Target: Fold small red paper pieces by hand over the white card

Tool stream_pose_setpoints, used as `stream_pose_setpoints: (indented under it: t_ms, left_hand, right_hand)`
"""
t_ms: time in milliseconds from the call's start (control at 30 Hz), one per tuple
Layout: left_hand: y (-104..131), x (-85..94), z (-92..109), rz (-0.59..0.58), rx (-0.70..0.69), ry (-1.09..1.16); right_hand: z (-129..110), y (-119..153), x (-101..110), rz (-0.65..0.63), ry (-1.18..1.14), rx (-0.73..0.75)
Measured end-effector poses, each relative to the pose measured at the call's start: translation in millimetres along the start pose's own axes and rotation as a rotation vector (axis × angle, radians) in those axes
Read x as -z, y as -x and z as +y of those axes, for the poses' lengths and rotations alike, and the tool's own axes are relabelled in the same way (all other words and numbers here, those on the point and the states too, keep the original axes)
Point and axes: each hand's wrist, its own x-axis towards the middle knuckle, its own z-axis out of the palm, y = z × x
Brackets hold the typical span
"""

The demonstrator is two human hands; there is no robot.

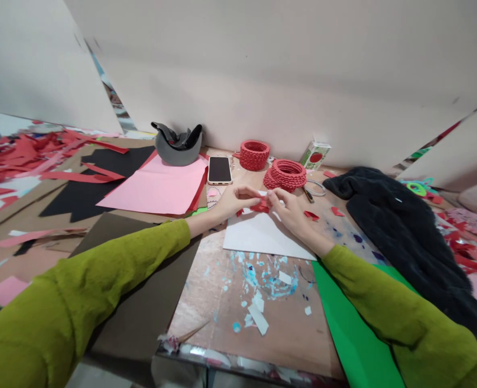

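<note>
My left hand [235, 203] and my right hand [286, 209] meet over a white sheet [265, 237]. Both pinch a small red foam or paper piece [260, 205] between their fingertips. Fingers hide part of that piece, so its full shape does not show. Just behind my hands sits a stack of red wavy-edged rings [286, 174], with another red ring stack [254, 154] farther back. Small red scraps [311, 215] lie to the right of my right hand. A patterned cut-out [212, 197] rests beside my left hand.
Pink sheets [158, 186], a grey cap [179, 144] and a phone [219, 170] lie at the back left. A small carton [316, 154] stands by the wall. Dark fabric [400, 237] and a green sheet [351, 323] are on the right. White scraps [258, 318] litter the table front.
</note>
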Motion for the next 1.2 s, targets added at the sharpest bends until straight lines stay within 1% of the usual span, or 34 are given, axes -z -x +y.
stream_pose_setpoints:
  t_ms: [67, 167, 333, 467, 533, 667, 767, 867, 967, 1100, 1200]
  left_hand:
    - [0, 0.9, 0, 0.039, -0.018, -0.001]
    - [0, 1.7, 1, 0.042, -0.035, 0.012]
    - [1, -0.3, 4, 0.005, -0.03, 0.043]
    - [1, -1.6, 5, -0.028, 0.034, 0.008]
    - [0, -1.4, 4, -0.017, 0.05, -0.026]
    - [-2, 0.1, -1, 0.015, 0.058, -0.025]
    - [-1, 1.1, -2, -0.03, 0.086, -0.024]
    - [0, 1.1, -1, -0.071, 0.083, -0.049]
    - [0, 0.8, 1, -0.06, 0.066, -0.089]
    - [-1, 1.5, 1, -0.036, 0.08, -0.083]
    - [-2, 2.8, 0, -0.011, 0.082, -0.107]
  right_hand:
    - [-1, 0, 0, -0.028, -0.002, 0.006]
    - [-1, -1, 0, -0.079, 0.015, 0.038]
    - [0, -2, -1, -0.006, 0.023, 0.056]
    - [-1, -1, -1, -0.033, 0.058, 0.075]
    - [-1, -1, -1, -0.031, 0.056, 0.083]
    - [3, -1, 0, 0.032, 0.009, 0.063]
    - [6, -1, 0, 0.052, 0.004, 0.061]
    - [9, -1, 0, 0.058, 0.002, 0.05]
    - [14, -3, 1, 0.027, -0.091, 0.009]
    - [22, -5, 1, -0.03, -0.356, -0.079]
    - [25, -5, 1, -0.067, -0.44, -0.123]
